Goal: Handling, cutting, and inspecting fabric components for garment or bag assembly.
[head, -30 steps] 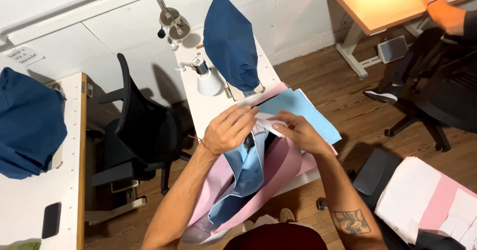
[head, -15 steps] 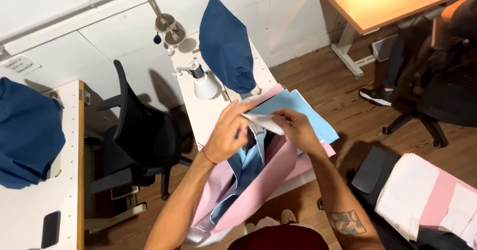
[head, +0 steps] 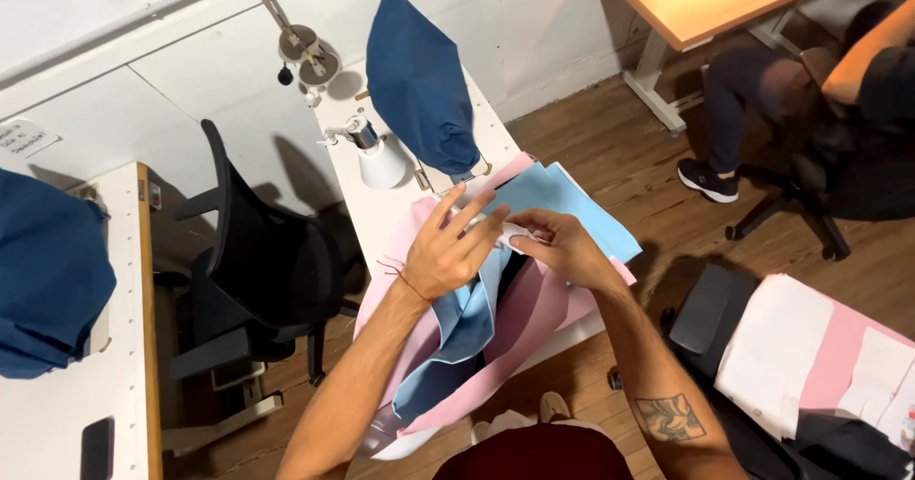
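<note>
Left hand point(head: 448, 251) lay on the light blue fabric point(head: 562, 204), fingers spread and loosely curled, fingertips meeting a small white piece point(head: 507, 232). Right hand point(head: 562, 246) pinched the same white piece between thumb and fingers, closed on it. Both met over the white surface point(head: 381, 208). Blue fabric lay on pink fabric point(head: 529, 323), which draped off the near edge. Behind: dark blue cover point(head: 419, 80), white lamp point(head: 376, 156). Left: black chair point(head: 257, 261). Right: a seated person's dark shoe point(head: 707, 182).
</note>
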